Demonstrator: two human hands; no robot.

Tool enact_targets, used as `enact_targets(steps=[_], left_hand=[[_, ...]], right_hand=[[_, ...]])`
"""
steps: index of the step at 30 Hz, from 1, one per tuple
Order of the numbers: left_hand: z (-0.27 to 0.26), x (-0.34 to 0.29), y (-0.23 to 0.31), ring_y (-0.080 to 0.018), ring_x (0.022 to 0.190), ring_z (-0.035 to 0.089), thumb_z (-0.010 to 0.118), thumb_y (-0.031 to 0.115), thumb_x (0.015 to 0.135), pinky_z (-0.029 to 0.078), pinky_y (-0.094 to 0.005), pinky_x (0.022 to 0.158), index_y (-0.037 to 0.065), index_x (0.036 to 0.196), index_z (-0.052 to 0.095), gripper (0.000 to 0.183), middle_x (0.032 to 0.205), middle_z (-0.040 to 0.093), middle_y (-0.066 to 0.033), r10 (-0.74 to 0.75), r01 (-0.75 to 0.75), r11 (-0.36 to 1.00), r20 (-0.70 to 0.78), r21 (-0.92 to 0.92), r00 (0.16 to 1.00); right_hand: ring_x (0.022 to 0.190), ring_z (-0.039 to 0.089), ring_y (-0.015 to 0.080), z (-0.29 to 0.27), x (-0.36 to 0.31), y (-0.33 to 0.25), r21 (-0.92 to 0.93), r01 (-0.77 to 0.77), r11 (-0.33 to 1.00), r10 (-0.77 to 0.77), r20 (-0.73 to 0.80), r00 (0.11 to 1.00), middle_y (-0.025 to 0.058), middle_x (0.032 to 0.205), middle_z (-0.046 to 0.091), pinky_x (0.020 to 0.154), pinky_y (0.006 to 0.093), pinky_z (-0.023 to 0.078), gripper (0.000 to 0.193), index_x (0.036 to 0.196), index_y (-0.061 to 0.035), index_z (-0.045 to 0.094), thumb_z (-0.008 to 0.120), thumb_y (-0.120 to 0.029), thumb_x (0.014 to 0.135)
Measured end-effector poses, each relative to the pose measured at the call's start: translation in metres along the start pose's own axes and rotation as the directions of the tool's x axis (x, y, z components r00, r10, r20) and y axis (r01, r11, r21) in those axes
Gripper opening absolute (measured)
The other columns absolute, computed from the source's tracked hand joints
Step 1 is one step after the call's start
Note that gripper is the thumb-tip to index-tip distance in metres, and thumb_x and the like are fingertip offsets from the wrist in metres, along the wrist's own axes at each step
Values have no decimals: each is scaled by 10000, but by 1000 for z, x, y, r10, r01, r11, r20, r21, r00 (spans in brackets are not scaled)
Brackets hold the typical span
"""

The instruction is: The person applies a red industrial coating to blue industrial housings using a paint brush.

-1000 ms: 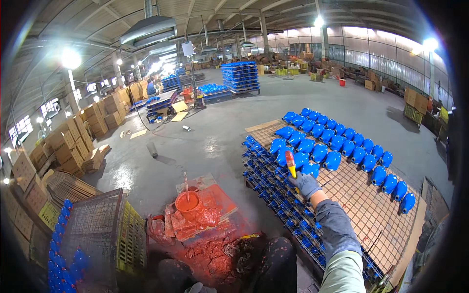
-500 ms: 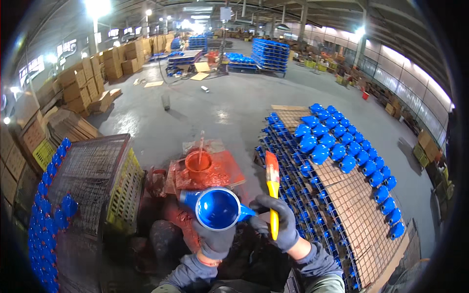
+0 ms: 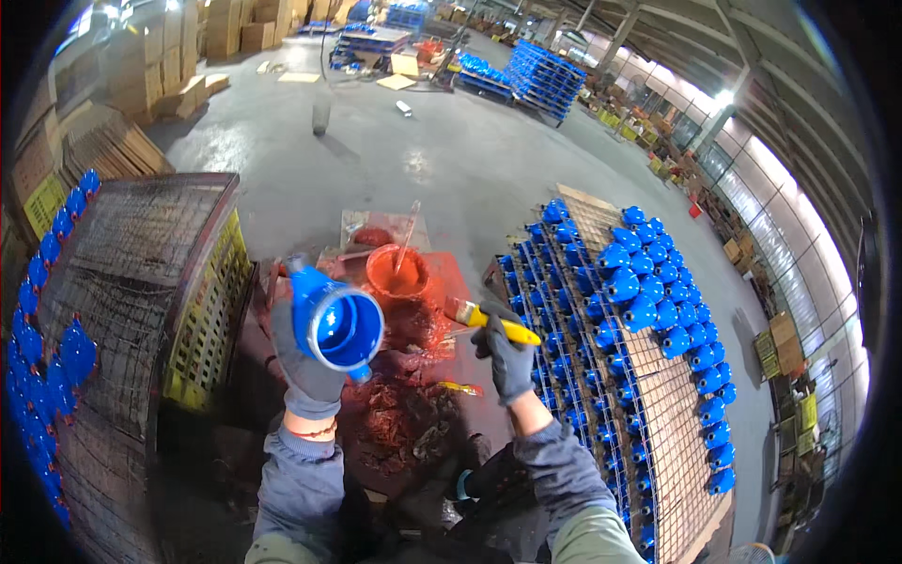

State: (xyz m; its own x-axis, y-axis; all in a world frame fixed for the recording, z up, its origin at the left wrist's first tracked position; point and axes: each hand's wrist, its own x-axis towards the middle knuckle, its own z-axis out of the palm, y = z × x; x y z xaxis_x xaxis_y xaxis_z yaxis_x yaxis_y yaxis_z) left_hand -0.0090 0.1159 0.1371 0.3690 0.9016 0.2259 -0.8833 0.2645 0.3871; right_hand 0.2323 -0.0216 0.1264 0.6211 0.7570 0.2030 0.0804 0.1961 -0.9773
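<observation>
My left hand [image 3: 308,368], in a grey glove, holds a blue metal housing [image 3: 334,322] with its round open mouth turned toward me. My right hand [image 3: 505,355], in a dark glove, grips a yellow-handled paintbrush [image 3: 489,320] with its bristles pointing left, toward a round tub of red paint [image 3: 398,273]. A stick stands in the tub. The tub sits on a red-stained sheet [image 3: 413,376] on the floor between my hands.
Rows of blue housings [image 3: 648,301] lie on wire-mesh racks [image 3: 676,432] to the right. A wire-mesh cage [image 3: 122,310] with yellow crates [image 3: 211,329] stands left, more blue parts [image 3: 56,367] beside it. Cardboard boxes [image 3: 169,47] and stacked blue pallets [image 3: 545,75] lie beyond the grey floor.
My view has swung from the rack toward the paint tub. My left hand has come up with the blue housing and tilted it; the brush has moved from the rack to beside the tub.
</observation>
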Motion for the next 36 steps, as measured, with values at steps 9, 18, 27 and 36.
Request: enact_targets(steps=[9,18,27,36], left_hand=[[-8,4,41,-302,1316,433,616,391,918,330,-540,1110,127,1444,398,628,1477,423,-85,51,-58,925,-28,-376,998],[-21,0,54,-336,1355,388,633,394,919,326,-579,1112,183,1467,362,647,1511,370,-98,94,-135,878,-111,-459,989],[-14,-3,27,-372,1311,456,545,507,951,427,-584,1044,154,1517,253,728,1515,358,-160,-9,29,893,48,-450,999],[22,-39,-16,-307,1230,494,852,328,706,425,-429,1040,42,1472,243,1020,1412,377,-141,43,49,780,-131,623,990]], right_hand=[[692,612,102,56,118,116,-244,-122,962,140,57,989,34,829,681,591,263,476,221,1081,-61,689,656,-217,928],[522,542,91,74,126,123,-41,-232,972,231,-40,972,49,726,650,464,236,425,252,1053,-54,694,646,-276,943],[613,646,160,1,92,113,4,-220,976,216,-199,956,82,837,683,564,271,544,341,1119,-70,673,589,-364,967],[1086,647,299,23,42,5,650,-217,728,180,124,976,141,1265,617,870,378,557,379,1269,-121,583,554,-367,983]])
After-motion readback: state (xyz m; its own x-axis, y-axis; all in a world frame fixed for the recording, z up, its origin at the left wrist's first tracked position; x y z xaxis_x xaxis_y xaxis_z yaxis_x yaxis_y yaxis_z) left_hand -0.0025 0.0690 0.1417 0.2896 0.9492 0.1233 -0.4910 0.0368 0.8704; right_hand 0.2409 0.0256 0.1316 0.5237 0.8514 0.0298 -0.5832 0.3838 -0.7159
